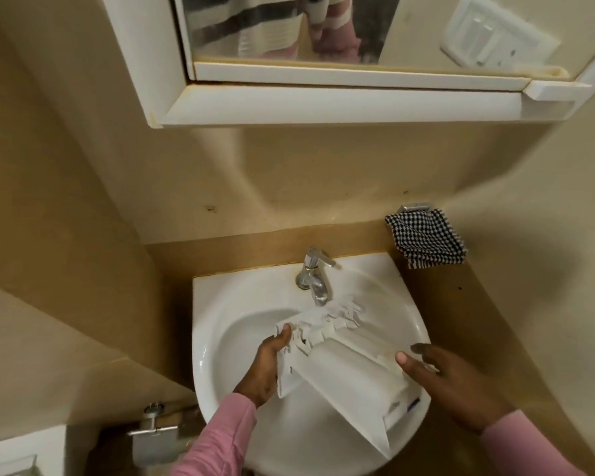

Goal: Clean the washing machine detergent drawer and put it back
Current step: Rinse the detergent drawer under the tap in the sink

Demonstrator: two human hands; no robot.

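Right hand [451, 383] touches drawer [352, 374] end (left hand [263, 369] grips opposite edge).

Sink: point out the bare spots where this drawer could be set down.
Bare bowl lies left of the detergent drawer, between the left hand and the left rim of the sink. The flat rim is bare on either side of the tap. The bowl's middle and right are crowded by the drawer and the right hand.
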